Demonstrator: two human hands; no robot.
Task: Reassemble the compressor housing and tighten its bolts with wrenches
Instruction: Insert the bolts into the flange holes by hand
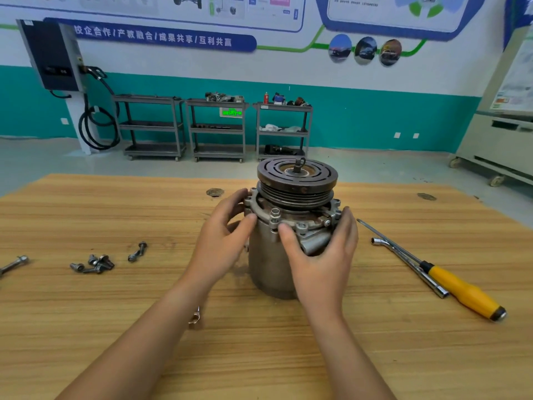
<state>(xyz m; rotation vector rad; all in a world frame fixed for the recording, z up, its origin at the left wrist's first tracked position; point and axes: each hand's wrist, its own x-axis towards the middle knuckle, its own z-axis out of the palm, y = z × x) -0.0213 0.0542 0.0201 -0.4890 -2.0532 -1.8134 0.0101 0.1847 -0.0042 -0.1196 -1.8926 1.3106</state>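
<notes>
I have the compressor [274, 264] standing upright on the desk [259, 356] between my two hands, its grooved pulley [297, 176] on top. My left hand [227, 235] is clamped on the left side of the bolt flange [301, 226] just under the pulley, fingers curled over the rim and thumb on the front. My right hand [326, 255] grips the right side the same way, fingers wrapped behind the housing and thumb pressed at the flange's front edge beside an upright bolt boss.

Left of my left hand, well apart from it, a small heap of loose bolts [99, 261] lies on the desk, with two more bolts [138, 251] nearer and one long bolt [16, 262] at the far left edge. Right of my right hand lie an L-shaped socket wrench [409, 265] and a yellow-handled screwdriver [461, 290], crossing each other. Beyond both hands, three grey tool carts [216, 128] stand against the far wall.
</notes>
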